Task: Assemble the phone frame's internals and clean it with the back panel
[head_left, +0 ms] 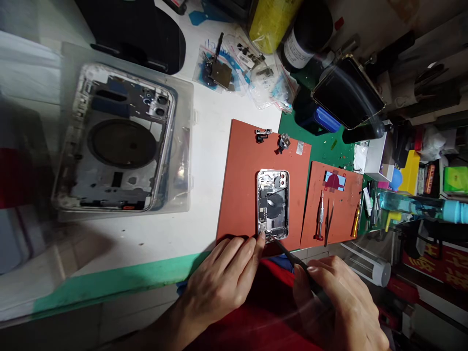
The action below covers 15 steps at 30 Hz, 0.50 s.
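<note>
An opened phone (275,207) lies on a red-brown mat (241,170), its inner parts and round coil area exposed. My left hand (226,273) rests at the near edge, fingers closed together, the index fingertip pressing the phone's lower left corner. Held in my right hand (340,297) are slim black tweezers (288,254), their tip at the phone's bottom end beside that fingertip. Fingers hide the rear of the tweezers. Small removed phone parts (283,143) and a small camera-like piece (262,135) lie on the mat above the phone.
On a second mat (309,224) lie a screwdriver (321,217), another pair of tweezers (329,222) and a gold-handled driver (356,220). A clear box (186,146) with a large phone back stands left. Parts bags (268,80), bottles (303,39) and a propped phone (347,92) sit behind.
</note>
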{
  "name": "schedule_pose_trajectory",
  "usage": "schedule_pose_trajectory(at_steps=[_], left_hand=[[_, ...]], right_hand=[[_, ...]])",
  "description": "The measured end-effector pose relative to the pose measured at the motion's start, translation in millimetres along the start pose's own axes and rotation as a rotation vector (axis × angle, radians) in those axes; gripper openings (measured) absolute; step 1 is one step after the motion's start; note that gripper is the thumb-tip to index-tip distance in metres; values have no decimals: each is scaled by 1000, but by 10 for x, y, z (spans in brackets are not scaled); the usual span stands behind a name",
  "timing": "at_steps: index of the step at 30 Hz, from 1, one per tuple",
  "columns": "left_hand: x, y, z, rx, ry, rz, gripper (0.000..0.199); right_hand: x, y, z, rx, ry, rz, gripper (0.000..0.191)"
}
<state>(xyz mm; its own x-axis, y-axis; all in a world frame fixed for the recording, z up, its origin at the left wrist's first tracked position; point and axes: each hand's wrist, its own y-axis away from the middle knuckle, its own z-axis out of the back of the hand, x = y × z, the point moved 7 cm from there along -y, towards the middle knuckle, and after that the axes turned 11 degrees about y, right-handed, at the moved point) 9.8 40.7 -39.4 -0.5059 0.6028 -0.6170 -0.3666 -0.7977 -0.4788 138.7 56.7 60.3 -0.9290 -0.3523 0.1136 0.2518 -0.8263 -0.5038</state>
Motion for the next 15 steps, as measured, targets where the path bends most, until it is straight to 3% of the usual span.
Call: schedule_pose_trajectory(at_steps=[3,7,12,15], left_hand=[[2,11,-4,1,9,6,30],[11,25,-7,16,18,31,30],[1,7,5,8,7,30,32],[6,-8,5,-4,23,38,31]], right_hand=[[-19,2,27,38,12,90,15],[-12,1,9,184,11,238,10],[54,-42,67,190,97,222,12],[68,-60,67,274,163,153,15]])
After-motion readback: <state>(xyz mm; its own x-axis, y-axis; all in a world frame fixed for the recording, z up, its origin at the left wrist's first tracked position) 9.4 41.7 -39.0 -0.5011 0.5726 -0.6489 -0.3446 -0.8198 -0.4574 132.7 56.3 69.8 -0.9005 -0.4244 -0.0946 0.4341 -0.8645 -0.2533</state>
